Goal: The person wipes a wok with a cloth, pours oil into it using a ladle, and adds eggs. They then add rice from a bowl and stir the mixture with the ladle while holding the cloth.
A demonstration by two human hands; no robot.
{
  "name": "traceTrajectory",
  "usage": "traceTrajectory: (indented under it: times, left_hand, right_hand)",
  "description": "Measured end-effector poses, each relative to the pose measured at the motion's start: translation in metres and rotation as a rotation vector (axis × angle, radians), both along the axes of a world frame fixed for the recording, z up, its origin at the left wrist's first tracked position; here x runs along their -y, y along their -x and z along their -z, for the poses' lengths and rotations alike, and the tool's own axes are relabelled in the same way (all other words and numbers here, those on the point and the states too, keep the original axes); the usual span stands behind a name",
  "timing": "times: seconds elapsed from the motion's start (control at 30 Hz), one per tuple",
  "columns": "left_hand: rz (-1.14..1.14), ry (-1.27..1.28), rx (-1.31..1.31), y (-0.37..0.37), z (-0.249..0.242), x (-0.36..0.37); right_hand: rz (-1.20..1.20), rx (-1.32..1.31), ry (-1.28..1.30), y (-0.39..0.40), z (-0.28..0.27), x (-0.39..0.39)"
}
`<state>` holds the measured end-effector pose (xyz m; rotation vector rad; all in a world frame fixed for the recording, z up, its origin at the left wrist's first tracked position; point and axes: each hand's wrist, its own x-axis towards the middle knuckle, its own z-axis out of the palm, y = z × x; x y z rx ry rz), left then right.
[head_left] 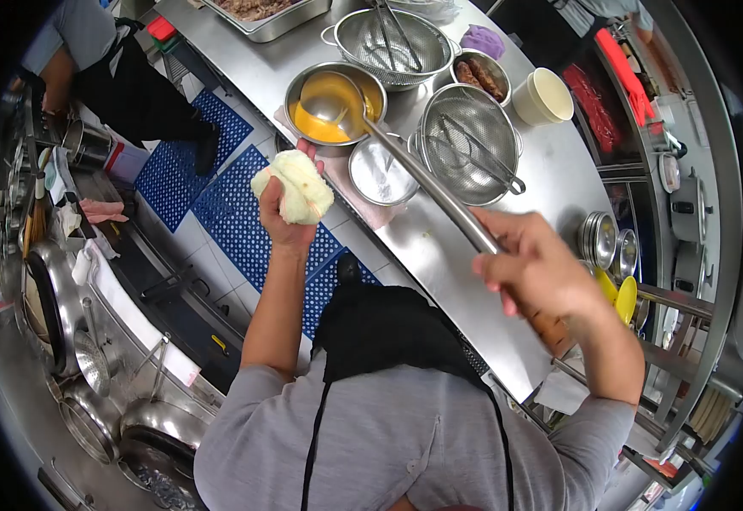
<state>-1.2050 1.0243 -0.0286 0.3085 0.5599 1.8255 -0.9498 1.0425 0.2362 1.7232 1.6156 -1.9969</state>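
My right hand (550, 264) is wrapped around the long handle of a metal ladle (431, 180), which has a wooden end. The ladle's scoop sits inside a steel bowl (380, 83) at the table's edge, among yellow liquid (320, 129) that looks like beaten egg. In my left hand (280, 217) is a pale, folded cloth (301, 189), gripped just in front of that bowl. Beside the bowl stands a small round metal container (382, 169). A wire strainer (507, 128) with tongs (478, 153) lying in it is to the right of the ladle handle.
Farther back on the steel table (439, 285) are a second strainer (358, 30), a bowl of sausage-like pieces (479, 77), pale plastic tubs (542, 98) and a meat tray (273, 30). Another person (124, 94) stands at the upper left. Woks and pans (158, 422) line the lower left.
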Motion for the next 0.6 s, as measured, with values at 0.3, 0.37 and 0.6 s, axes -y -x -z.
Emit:
traceTrajectory:
  times: [0.3, 0.37, 0.6]
  left_hand:
    - [0.019, -0.028, 0.056, 0.006, 0.006, 0.001]
    - [0.015, -0.022, 0.052, 0.007, 0.005, 0.000]
    - [-0.010, -0.027, 0.092, 0.014, 0.001, 0.009]
  right_hand:
    - [0.416, -0.323, 0.250, -0.035, 0.020, 0.003]
    - [0.412, -0.287, 0.183, -0.036, 0.025, 0.020]
    - [0.488, -0.494, 0.163, -0.036, 0.054, 0.060]
